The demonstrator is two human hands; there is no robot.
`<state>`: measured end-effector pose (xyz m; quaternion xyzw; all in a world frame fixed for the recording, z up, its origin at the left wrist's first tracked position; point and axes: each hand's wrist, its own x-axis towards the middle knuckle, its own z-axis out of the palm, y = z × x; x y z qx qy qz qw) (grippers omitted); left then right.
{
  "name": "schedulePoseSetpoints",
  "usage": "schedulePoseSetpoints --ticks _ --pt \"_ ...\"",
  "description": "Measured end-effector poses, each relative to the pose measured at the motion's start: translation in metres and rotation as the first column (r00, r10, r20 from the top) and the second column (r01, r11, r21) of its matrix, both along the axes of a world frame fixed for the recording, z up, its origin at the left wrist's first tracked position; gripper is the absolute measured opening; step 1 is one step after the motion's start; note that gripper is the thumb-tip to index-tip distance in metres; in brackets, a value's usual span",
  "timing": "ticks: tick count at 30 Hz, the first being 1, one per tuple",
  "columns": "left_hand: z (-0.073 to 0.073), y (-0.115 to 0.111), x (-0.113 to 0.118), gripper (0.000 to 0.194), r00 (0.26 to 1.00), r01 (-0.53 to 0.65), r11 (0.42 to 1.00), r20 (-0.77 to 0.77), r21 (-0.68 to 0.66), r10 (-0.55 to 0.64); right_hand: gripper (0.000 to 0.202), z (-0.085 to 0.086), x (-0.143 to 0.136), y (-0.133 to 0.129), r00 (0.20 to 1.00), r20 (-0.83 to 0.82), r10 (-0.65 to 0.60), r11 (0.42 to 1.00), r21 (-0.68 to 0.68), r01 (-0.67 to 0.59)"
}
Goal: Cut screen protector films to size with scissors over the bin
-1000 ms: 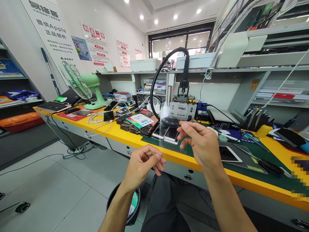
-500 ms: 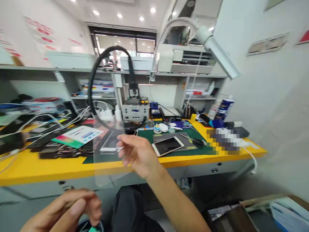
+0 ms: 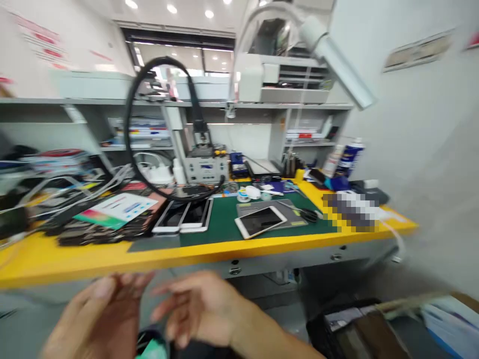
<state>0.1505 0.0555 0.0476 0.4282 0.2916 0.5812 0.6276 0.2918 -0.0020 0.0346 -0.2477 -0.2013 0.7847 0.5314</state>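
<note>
My left hand (image 3: 107,309) is low at the left, below the desk's front edge. Its thumb and fingertips come together, smeared by motion. Just above it, a faint clear plastic sheet (image 3: 154,244) seems to tint the mat's left end grey; its outline is hard to make out. My right hand (image 3: 202,306) is close beside it with loosely curled, separated fingers and nothing visible in them. Behind the hands, two white-framed phones (image 3: 167,217) (image 3: 196,216) lie side by side on the green mat (image 3: 220,229). Another white-framed phone (image 3: 261,222) lies tilted farther right.
The yellow desk edge (image 3: 209,255) runs across in front of me. A soldering or hot-air station (image 3: 205,170) with a looping black hose stands behind the mat. Stacked phone parts (image 3: 97,232) and cables lie at left. A bin with green contents (image 3: 153,349) is below my hands.
My right hand has moved down toward my left and no longer visibly holds the clear sheet. My left hand has risen slightly. The two phones at left now show plainly.
</note>
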Motion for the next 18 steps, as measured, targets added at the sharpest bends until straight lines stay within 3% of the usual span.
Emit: schedulePoseSetpoints --ticks 2,4,8,11,14,18 --pt "0.014 -0.008 0.005 0.010 0.990 -0.047 0.997 0.133 -0.053 0.054 0.040 0.007 0.000 -0.009 0.941 0.086 -0.326 0.942 0.110 0.316" --pt "0.021 -0.014 0.011 0.009 0.982 -0.091 0.994 0.162 -0.059 0.099 0.033 0.017 0.001 -0.016 0.854 0.142 -0.501 0.854 0.246 0.459" --pt "0.021 -0.024 0.013 0.006 0.966 -0.193 0.981 0.173 -0.008 0.191 0.027 0.035 0.001 -0.022 0.777 0.205 -0.595 0.755 0.474 0.453" --pt "0.019 -0.028 0.010 0.007 0.964 -0.213 0.977 0.166 0.018 0.207 0.022 0.040 -0.004 -0.021 0.702 0.237 -0.671 0.692 0.539 0.480" --pt "0.017 -0.027 0.007 0.011 0.952 -0.255 0.967 0.184 0.031 0.245 0.020 0.044 -0.008 -0.019 0.647 0.272 -0.712 0.670 0.537 0.512" --pt "0.015 -0.026 0.006 0.015 0.936 -0.300 0.953 0.206 0.040 0.286 0.023 0.047 -0.008 -0.018 0.638 0.296 -0.711 0.681 0.516 0.519"
